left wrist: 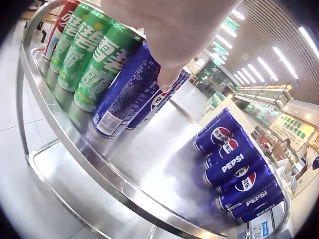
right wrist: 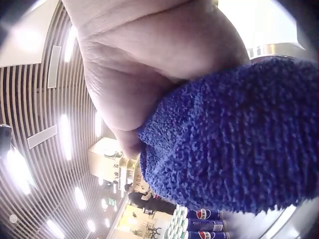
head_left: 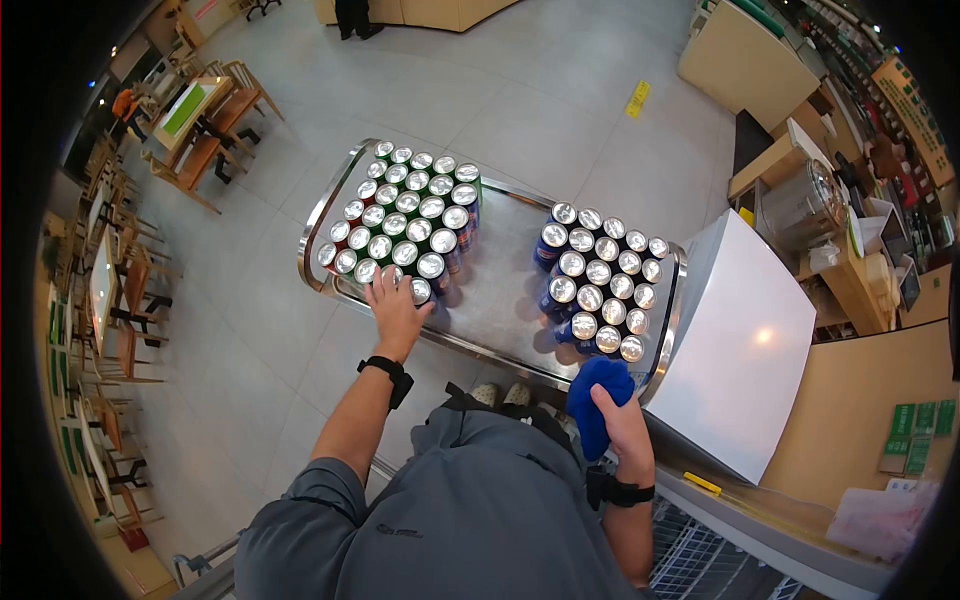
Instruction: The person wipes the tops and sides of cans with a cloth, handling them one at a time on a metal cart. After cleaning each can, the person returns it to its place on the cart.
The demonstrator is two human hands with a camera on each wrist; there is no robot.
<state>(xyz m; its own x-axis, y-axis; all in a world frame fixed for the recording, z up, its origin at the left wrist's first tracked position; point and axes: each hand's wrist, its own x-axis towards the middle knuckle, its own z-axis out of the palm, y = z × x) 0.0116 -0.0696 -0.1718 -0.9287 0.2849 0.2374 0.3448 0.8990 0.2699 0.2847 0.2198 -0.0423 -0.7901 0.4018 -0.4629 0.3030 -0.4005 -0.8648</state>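
Observation:
My left hand (head_left: 398, 318) reaches over the near right corner of the left block of cans. Its fingers spread across the silver tops, and the thumb comes down beside the corner blue Pepsi can (head_left: 420, 291). In the left wrist view this blue can (left wrist: 127, 94) stands next to green Sprite cans (left wrist: 107, 64), the hand above it. My right hand (head_left: 626, 425) grips a bunched blue towelling cloth (head_left: 598, 400) near the cart's near right corner; the cloth (right wrist: 234, 139) fills much of the right wrist view.
A metal cart (head_left: 500, 225) with a raised rail carries both blocks. The right block (head_left: 600, 270) shows blue Pepsi cans. A white-topped counter (head_left: 740, 340) adjoins the cart's right end. Wooden chairs (head_left: 240, 100) and tables stand at left. A person (head_left: 355, 15) stands at the far end.

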